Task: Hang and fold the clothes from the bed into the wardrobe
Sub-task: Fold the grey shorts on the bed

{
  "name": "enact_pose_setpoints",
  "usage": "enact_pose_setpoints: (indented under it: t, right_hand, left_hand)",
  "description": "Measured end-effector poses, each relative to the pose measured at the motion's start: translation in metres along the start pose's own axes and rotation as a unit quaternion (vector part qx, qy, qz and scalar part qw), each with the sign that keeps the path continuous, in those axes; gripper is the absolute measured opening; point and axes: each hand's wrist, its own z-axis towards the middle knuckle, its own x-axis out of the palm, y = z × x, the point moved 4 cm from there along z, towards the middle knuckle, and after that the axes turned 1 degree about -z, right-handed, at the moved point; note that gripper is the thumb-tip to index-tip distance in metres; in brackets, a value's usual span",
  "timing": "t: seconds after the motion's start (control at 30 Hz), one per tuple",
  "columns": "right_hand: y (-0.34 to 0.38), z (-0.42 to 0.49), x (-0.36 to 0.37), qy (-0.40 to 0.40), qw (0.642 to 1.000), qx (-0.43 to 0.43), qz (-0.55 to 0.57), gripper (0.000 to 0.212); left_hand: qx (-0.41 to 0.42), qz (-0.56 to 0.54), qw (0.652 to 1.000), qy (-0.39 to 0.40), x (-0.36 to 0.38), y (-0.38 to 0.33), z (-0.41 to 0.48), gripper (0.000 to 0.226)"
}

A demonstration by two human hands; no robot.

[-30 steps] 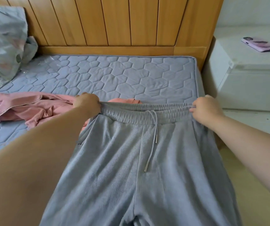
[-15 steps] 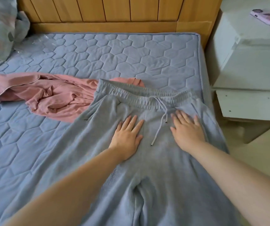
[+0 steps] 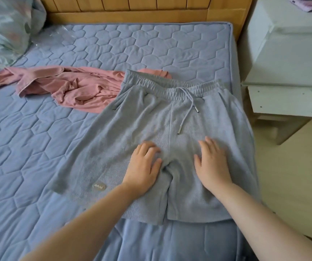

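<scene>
- Quilted blue mattress (image 3: 38, 147) carries everything here; no wardrobe is in view.
- Left hand (image 3: 144, 166) and right hand (image 3: 212, 164) press palm-down on the grey shorts (image 3: 151, 119) towards 6 o'clock, fingers flat, gripping nothing.
- Half a second ago they lay just under the waistband, so they have stroked downward.
- Smoothed flat, the shorts look ready for a first fold.
- Pink garment (image 3: 72, 87) at 10 o'clock, tucked partly under the waistband, awaits its turn.

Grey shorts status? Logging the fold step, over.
Hands: left hand, right hand pressing flat on grey shorts. Shorts spread on bed, not yet folded. pink garment partly under waistband corner.
</scene>
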Motion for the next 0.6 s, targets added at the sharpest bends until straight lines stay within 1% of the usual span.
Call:
enact_pose_setpoints:
  t: [0.03,0.07,0.1,0.13,0.17,0.2,0.23,0.27,0.3,0.33,0.37,0.4,0.43,0.5,0.53,0.57,0.6]
  right_hand:
    - [0.013,-0.009,-0.01,-0.039,0.997,-0.043,0.048,0.033]
    - [0.026,-0.019,-0.018,-0.08,0.989,-0.089,0.092,0.016]
    - [0.039,-0.03,-0.025,-0.099,0.979,-0.132,0.117,0.005]
    - [0.049,-0.042,-0.029,-0.1,0.973,-0.167,0.122,0.015]
    - [0.056,-0.053,-0.026,-0.059,0.974,-0.184,0.116,0.023]
    - [0.058,-0.062,-0.019,0.011,0.979,-0.177,0.097,0.029]
    - [0.057,-0.071,-0.01,0.094,0.981,-0.167,0.042,0.038]
    - [0.052,-0.079,-0.003,0.173,0.971,-0.162,-0.034,0.047]
    - [0.046,-0.085,0.004,0.211,0.957,-0.176,-0.091,0.047]
    - [0.044,-0.088,0.003,0.213,0.949,-0.201,-0.114,0.034]
    - [0.045,-0.09,-0.001,0.2,0.945,-0.228,-0.12,0.017]
    - [0.045,-0.091,-0.009,0.162,0.949,-0.245,-0.112,0.013]
    - [0.046,-0.092,-0.017,0.106,0.952,-0.271,-0.097,0.015]
    - [0.047,-0.096,-0.035,0.046,0.955,-0.281,-0.083,0.013]
    - [0.049,-0.101,-0.04,0.04,0.952,-0.289,-0.096,0.014]
    - [0.048,-0.107,-0.036,0.041,0.945,-0.301,-0.118,0.013]
    - [0.046,-0.111,-0.03,0.095,0.945,-0.281,-0.141,0.009]
  left_hand:
    - [0.034,0.0,0.999,-0.014,-0.007,-0.007,-0.013,0.03]
    - [0.069,0.008,0.998,-0.003,-0.011,-0.013,-0.027,0.029]
    - [0.105,0.026,0.994,0.023,-0.012,-0.019,-0.04,0.034]
    - [0.139,0.055,0.987,0.06,-0.009,-0.022,-0.053,0.042]
    - [0.162,0.094,0.977,0.103,-0.005,-0.024,-0.066,0.05]
    - [0.171,0.138,0.965,0.141,-0.001,-0.025,-0.078,0.056]
    - [0.165,0.174,0.956,0.168,0.002,-0.025,-0.087,0.059]
    - [0.153,0.192,0.954,0.174,0.003,-0.026,-0.093,0.056]
    - [0.143,0.185,0.959,0.159,0.003,-0.026,-0.096,0.048]
    - [0.136,0.16,0.969,0.133,0.0,-0.028,-0.098,0.035]
    - [0.128,0.125,0.978,0.102,-0.005,-0.031,-0.098,0.024]
    - [0.122,0.097,0.985,0.07,-0.01,-0.033,-0.097,0.017]
    - [0.121,0.079,0.989,0.037,-0.018,-0.037,-0.095,0.013]
    - [0.127,0.071,0.989,-0.015,-0.032,-0.043,-0.089,0.016]
    - [0.14,0.075,0.987,-0.017,-0.037,-0.046,-0.088,0.016]
    - [0.16,0.081,0.984,0.0,-0.04,-0.05,-0.089,0.018]
    - [0.188,0.089,0.977,0.034,-0.04,-0.053,-0.092,0.024]
